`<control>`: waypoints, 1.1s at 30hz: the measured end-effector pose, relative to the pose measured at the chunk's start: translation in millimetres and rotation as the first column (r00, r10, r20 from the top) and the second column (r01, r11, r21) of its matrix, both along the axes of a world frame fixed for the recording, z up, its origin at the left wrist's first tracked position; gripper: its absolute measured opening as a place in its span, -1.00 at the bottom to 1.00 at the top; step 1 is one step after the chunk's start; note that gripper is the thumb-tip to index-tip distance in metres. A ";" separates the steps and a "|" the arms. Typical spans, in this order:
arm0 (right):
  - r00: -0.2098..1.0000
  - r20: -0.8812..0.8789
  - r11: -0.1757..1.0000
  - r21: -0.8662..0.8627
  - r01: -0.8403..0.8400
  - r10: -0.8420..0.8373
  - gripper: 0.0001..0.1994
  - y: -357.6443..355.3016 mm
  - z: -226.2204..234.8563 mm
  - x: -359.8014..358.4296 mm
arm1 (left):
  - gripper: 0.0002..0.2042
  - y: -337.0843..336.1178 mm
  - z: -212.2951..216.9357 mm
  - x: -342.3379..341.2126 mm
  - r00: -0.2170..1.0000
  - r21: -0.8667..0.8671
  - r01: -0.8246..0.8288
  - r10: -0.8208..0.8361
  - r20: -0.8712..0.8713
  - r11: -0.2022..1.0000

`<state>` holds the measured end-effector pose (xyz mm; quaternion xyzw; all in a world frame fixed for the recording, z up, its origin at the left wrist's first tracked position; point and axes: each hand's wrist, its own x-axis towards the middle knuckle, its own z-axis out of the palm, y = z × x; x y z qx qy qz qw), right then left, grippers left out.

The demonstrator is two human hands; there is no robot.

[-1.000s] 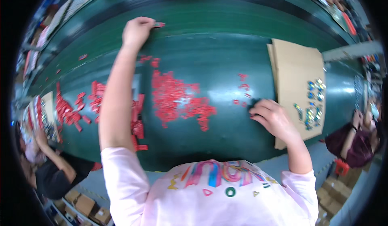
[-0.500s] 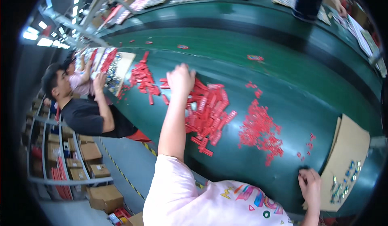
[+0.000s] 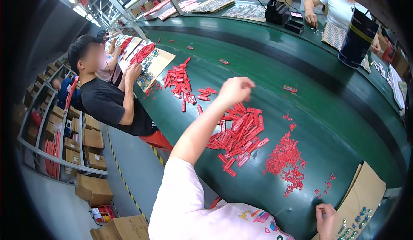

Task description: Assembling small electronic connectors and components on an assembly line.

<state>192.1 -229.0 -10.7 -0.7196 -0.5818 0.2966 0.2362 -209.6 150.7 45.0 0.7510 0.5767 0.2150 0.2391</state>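
My left hand (image 3: 236,89) reaches across the green belt, above the far edge of a heap of flat red plastic casings (image 3: 243,132). Its fingers are bent together toward the right, and whatever they may hold is hidden. Close to the front edge on the right, my right hand (image 3: 326,220) has its fingers curled down near the belt; their tips hide anything between them. Between the hands lies a pile of small red plastic parts (image 3: 286,158). A few loose red bits (image 3: 328,185) lie just beyond my right hand.
Right of my right hand, a cardboard sheet (image 3: 365,192) bears small shiny blue-green parts. More red casings (image 3: 177,81) lie to the left, near a co-worker in black (image 3: 103,94). Another person (image 3: 333,6) sits across the belt (image 3: 344,124), beside a dark canister (image 3: 356,40).
My left hand has moved right and away from me relative to the red casings. My right hand stays near the cardboard. The view has shifted, showing more of the far side.
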 end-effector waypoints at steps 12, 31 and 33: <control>1.000 -0.005 0.835 0.550 0.021 -0.021 -0.86 70.2 53.5 -50.5 | -0.80 -162.7 -26.9 162.4 0.595 -0.509 0.553 0.115 0.796 0.660; 0.921 0.365 0.773 0.622 -0.129 -0.140 -0.85 59.0 34.7 -27.6 | -0.72 -213.7 -31.8 189.5 0.696 -0.038 0.545 -0.426 0.579 0.838; 0.942 0.283 0.808 0.588 -0.024 -0.178 -0.84 43.2 34.8 -13.5 | -0.72 -213.1 -37.8 186.3 0.697 -0.083 0.535 -0.384 0.605 0.841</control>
